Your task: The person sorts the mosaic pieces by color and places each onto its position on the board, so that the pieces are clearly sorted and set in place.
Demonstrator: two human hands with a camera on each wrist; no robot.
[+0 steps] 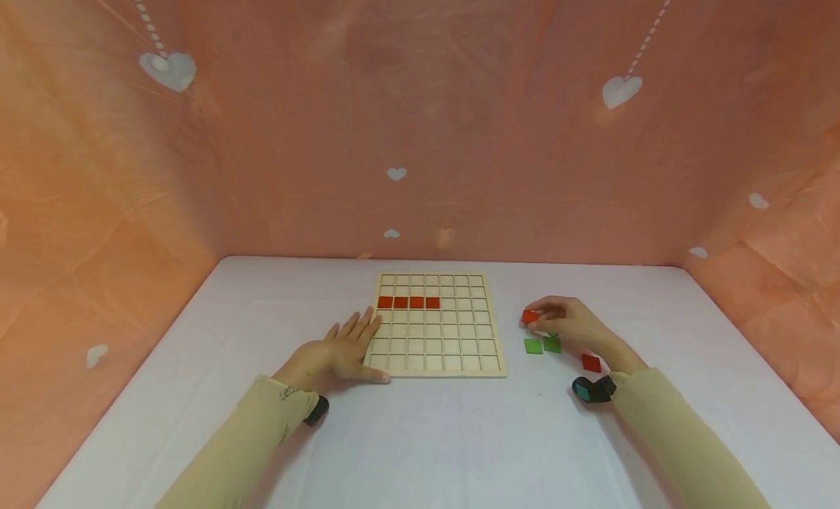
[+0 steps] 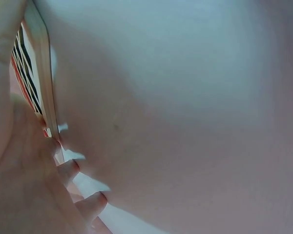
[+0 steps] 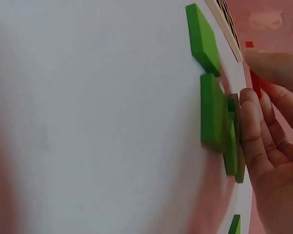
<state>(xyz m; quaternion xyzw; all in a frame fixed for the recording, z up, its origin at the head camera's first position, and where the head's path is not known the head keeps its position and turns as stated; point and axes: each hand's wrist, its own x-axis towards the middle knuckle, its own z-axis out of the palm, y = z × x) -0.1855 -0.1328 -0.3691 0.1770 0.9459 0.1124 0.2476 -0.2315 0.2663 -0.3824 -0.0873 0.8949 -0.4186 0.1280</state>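
A pale wooden grid board [image 1: 433, 372] lies flat on the table, with a row of several red square tiles [image 1: 416, 302] in its cells from the left side. My left hand [image 1: 335, 354] rests at the board's left edge, fingers spread and thumb at the lower left corner. To the right of the board, my right hand [image 1: 571, 325] pinches a red tile [image 3: 254, 80] between thumb and fingers, just above the table. Below that hand lie green tiles [image 1: 534, 346], some partly hidden by it in the head view. Another red tile [image 1: 591, 363] lies near the right wrist.
A white cloth covers the table [image 1: 453, 436]. An orange curtain with pale hearts [image 1: 397, 174] stands behind it and along both sides. Black straps with a device [image 1: 593, 390] sit at the wrists. In the right wrist view, several green tiles [image 3: 212, 114] lie close together.
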